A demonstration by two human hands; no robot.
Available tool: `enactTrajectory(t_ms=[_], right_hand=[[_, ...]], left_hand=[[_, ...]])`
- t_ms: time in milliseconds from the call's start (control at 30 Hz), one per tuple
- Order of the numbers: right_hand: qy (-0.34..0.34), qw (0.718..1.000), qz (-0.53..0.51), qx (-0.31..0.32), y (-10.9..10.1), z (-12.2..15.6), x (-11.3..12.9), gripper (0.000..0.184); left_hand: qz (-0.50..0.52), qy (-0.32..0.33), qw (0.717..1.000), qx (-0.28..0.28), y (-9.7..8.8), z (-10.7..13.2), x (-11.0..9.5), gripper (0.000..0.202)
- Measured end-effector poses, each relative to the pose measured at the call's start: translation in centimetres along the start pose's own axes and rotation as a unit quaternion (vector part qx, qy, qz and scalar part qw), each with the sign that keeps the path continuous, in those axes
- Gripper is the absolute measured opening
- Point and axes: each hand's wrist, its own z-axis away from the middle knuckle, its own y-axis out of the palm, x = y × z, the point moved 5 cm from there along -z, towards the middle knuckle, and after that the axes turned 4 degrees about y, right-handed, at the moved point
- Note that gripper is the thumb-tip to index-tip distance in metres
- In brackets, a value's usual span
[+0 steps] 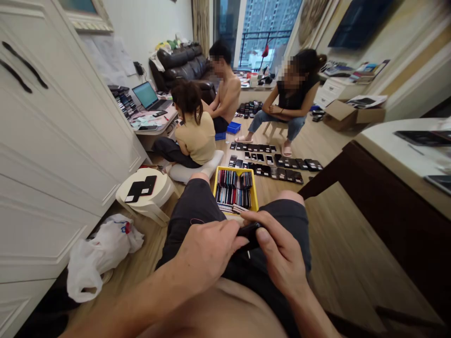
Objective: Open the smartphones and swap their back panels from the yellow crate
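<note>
Both my hands meet over my lap on one small black phone (249, 233). My left hand (206, 251) grips its near end with curled fingers. My right hand (280, 251) pinches the other end, thumb on top. Just beyond my knees on the floor stands a yellow crate (215, 184) packed with several phones standing on edge. I sit in dark shorts.
Rows of black phones (278, 166) lie on the wooden floor ahead. Three people sit beyond them. A white stool (160, 190) with two phones stands at left, a white plastic bag (100, 253) beside the cabinet (52, 141). A dark table (387, 188) stands at right.
</note>
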Motion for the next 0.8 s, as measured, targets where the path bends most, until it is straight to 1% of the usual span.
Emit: enactTrajectory(t_ms=[67,133,300,367,400,467,567,633,667,733,800], right_hand=[[0.005,1.000,-0.011,0.009,0.1,0.2,0.2,0.025],[0.012,0.999,-0.031,0.004,0.2,0.4,0.4,0.020],[0.013,0.997,-0.063,-0.051,0.3,1.1,0.3,0.017],[0.014,0.996,-0.062,-0.057,0.5,1.2,0.1,0.018],[0.018,0.996,-0.060,-0.055,0.5,1.1,-0.1,0.017],[0.033,0.997,-0.057,-0.047,0.6,1.0,-0.6,0.016],[0.044,0.996,-0.065,-0.029,0.4,1.2,-1.4,0.016],[0.042,0.995,-0.082,-0.027,0.0,1.7,-2.0,0.018],[0.043,0.994,-0.094,-0.036,-0.2,1.9,-2.4,0.019],[0.048,0.989,-0.120,-0.065,-0.9,2.3,-3.1,0.021],[0.048,0.986,-0.139,-0.084,-1.5,2.5,-3.5,0.019]], left_hand=[[-0.015,0.012,1.000,-0.019,0.1,0.3,-0.3,0.032],[-0.004,0.021,0.999,-0.041,0.2,0.6,-0.6,0.033],[0.055,0.017,0.991,-0.118,0.7,1.4,-1.3,0.034],[0.066,0.011,0.988,-0.142,1.1,1.6,-1.2,0.036],[0.069,0.005,0.987,-0.145,1.3,1.6,-1.1,0.035],[0.076,-0.016,0.989,-0.123,1.8,1.6,-0.6,0.034],[0.124,-0.047,0.991,-0.022,2.2,1.5,0.3,0.030],[0.177,-0.060,0.981,0.050,2.1,1.9,0.8,0.019],[0.205,-0.069,0.973,0.078,1.9,2.3,1.1,0.014],[0.248,-0.098,0.958,0.107,1.4,3.2,1.9,0.017],[0.260,-0.131,0.951,0.103,0.9,4.1,2.9,0.019]])
